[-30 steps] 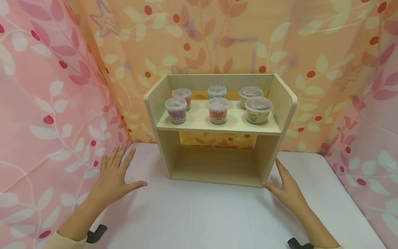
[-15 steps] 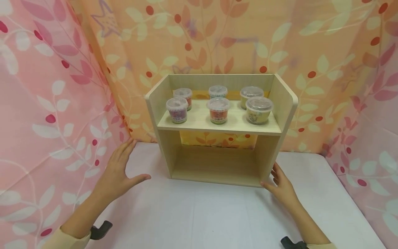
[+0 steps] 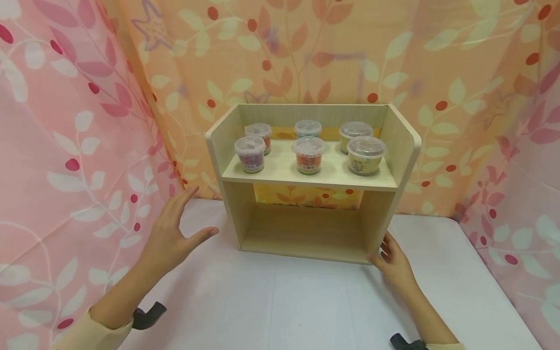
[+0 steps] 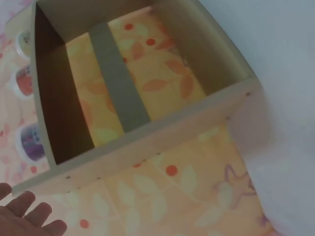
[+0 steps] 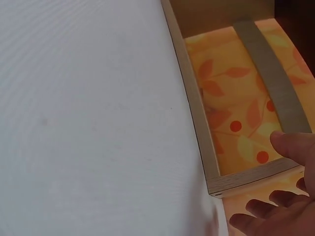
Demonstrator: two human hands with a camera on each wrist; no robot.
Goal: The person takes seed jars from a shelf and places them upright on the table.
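Note:
A pale wooden two-tier shelf (image 3: 308, 184) stands on the table. On its upper board sit lidded plastic cups in two rows: a purple one (image 3: 252, 162), an orange-red one (image 3: 308, 162) and a wider yellow one (image 3: 366, 163) in front, with others behind. My left hand (image 3: 168, 238) is raised left of the shelf, apart from it, thumb and fingers spread and holding nothing. My right hand (image 3: 395, 265) is at the shelf's lower right corner, thumb by the front edge, fingers along the outer side. In the right wrist view the right thumb (image 5: 290, 145) overlaps the side panel.
A white cloth (image 3: 306, 301) covers the table. Flower-patterned curtains hang close behind the shelf (image 3: 332, 58) and along the left (image 3: 39, 204) and right sides. The shelf's lower compartment has a partly open back, crossed by a strip (image 4: 118, 73) in the left wrist view.
My left hand has moved slightly right and up towards the shelf and turned edge-on. My right hand has come in closer along the right panel. The shelf and cups have kept their places.

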